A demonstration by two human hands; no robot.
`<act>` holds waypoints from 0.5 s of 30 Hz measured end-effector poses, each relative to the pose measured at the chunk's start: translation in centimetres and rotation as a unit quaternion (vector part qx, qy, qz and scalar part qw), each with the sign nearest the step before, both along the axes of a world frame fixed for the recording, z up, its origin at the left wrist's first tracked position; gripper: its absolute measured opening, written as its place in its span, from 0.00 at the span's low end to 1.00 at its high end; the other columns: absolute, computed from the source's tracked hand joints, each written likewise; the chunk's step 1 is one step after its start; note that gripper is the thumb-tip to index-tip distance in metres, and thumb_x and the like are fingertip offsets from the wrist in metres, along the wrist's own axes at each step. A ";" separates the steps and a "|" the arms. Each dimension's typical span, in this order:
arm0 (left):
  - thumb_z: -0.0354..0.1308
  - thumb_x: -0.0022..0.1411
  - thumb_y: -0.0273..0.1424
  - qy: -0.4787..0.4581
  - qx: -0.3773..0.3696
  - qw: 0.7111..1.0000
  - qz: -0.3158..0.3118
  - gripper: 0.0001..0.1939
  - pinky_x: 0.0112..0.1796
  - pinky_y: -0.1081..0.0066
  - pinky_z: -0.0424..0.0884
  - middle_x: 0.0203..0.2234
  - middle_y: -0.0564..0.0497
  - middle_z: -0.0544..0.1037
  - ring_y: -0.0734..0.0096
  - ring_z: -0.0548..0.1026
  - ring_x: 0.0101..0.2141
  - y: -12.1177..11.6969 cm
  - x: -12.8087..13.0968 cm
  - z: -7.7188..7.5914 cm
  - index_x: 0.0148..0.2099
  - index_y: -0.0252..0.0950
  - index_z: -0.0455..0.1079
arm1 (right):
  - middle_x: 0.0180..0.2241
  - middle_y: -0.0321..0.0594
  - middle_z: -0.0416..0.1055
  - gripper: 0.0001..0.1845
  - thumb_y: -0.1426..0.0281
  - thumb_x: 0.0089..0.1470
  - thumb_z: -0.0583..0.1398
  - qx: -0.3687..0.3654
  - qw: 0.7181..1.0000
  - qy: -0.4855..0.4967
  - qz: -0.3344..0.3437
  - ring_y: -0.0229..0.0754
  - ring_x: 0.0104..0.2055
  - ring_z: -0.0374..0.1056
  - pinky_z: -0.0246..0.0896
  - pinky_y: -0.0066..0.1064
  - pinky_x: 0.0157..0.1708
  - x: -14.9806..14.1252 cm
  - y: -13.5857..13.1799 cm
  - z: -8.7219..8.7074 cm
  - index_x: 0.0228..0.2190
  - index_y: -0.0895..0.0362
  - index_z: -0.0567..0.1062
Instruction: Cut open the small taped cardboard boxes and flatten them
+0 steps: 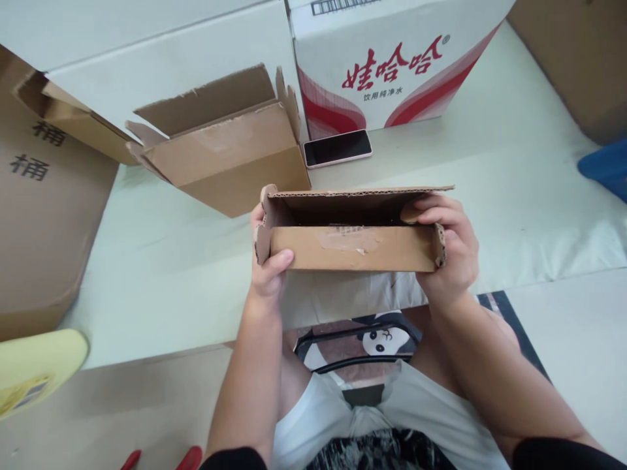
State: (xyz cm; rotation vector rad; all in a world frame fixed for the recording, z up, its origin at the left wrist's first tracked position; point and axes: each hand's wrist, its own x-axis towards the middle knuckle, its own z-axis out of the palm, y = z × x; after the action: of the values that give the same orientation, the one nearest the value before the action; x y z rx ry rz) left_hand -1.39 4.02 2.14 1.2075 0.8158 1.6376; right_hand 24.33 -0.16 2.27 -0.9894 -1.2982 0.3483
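I hold a small brown cardboard box [350, 248] in front of me, its open top facing me and old tape residue on its near wall. My left hand [267, 264] grips its left end, thumb across the near wall and fingers behind the side flap. My right hand [448, 245] grips the right end, with the thumb reaching into the opening. Both hands are closed on the box. Its inside is dark and I cannot see any contents.
A second open brown box [230, 156] lies behind on the pale sheet [171, 274]. A pink-edged phone [337, 148] rests before a white and red carton [386, 59]. A big brown carton [44, 215] stands left, a blue object [607, 166] right.
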 end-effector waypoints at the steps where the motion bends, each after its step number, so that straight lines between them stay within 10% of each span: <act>1: 0.79 0.39 0.49 -0.002 -0.004 1.000 -0.002 0.37 0.62 0.45 0.71 0.54 0.47 0.77 0.41 0.76 0.57 0.0 0.0 0.1 0.54 0.48 0.79 | 0.45 0.40 0.81 0.18 0.60 0.69 0.53 0.003 1.000 -0.001 0.001 0.52 0.53 0.75 0.67 0.50 0.57 0.0 0.0 0.0 0.40 0.48 0.83; 15: 0.78 0.41 0.50 0.000 -0.004 1.000 -0.001 0.37 0.61 0.47 0.71 0.54 0.49 0.78 0.43 0.76 0.57 0.2 0.0 -0.4 0.55 0.50 0.79 | 0.44 0.42 0.79 0.17 0.59 0.68 0.54 -0.004 1.000 -0.002 0.005 0.53 0.53 0.74 0.66 0.52 0.61 0.2 -0.1 -0.2 0.39 0.49 0.82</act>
State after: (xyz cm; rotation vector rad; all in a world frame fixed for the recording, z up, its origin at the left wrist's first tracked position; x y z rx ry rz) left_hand -1.37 4.20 1.71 1.2016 0.8204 1.6310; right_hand 24.54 -0.22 2.06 -0.9921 -1.3073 0.3592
